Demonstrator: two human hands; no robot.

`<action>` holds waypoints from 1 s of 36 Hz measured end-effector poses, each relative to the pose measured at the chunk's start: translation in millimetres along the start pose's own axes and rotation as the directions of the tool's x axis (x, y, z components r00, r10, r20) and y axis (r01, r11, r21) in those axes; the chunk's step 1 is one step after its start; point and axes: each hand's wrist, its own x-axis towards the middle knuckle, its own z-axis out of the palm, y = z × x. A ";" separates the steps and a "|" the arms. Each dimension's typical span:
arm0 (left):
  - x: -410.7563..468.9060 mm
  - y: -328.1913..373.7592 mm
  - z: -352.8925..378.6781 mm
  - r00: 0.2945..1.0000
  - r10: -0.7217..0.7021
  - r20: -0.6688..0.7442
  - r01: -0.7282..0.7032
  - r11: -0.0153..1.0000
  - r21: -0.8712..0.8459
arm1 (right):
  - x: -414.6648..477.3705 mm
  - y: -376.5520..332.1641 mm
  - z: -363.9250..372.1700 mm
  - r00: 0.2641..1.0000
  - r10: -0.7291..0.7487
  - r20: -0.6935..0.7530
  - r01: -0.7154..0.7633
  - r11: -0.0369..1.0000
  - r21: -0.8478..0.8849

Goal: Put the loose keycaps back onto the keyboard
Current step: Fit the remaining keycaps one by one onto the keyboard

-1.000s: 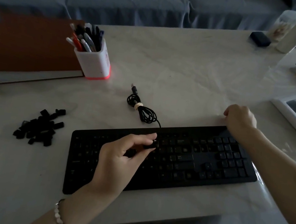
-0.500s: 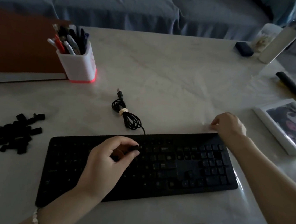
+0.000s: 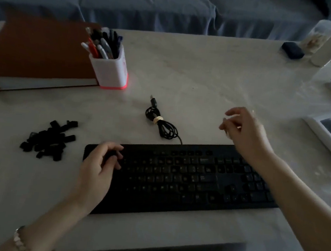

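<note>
Where the keycaps (image 3: 46,141) lie: in a loose pile on the tabletop (image 3: 186,76), left of the keyboard (image 3: 175,183) and apart from both hands.
Left hand (image 3: 96,171): over the keyboard's far-left corner. A second ago it was at the middle of the far rows, pinching one of the caps.
Left fingers (image 3: 117,148): curled in toward the thumb, just above the keys. Something dark sits between them, but in this gloom I cannot tell if it is a cap in my grip or the keyboard showing through.
Right hand (image 3: 245,133): lifted off the far-right corner where it was resting. It now hangs blurred past the far edge, its fingers loosely spread and holding nothing.
Keyboard: lies near me with neither hand steadying it. It is too dim to count the bare gaps among the keys.
Meaning: I judge that the cap I was pinching either went in near the middle or is still with me. My left hand has swung toward the pile side, and most of the job remains.
Next: take a cap from the pile and bring my right hand back to brace the keyboard before pressing.
</note>
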 end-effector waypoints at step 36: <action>-62.0 -89.9 -29.6 0.965 0.255 -0.062 -0.240 0.954 0.182 | -139.0 -73.0 172.4 0.891 -0.446 0.084 0.449 0.893 -0.024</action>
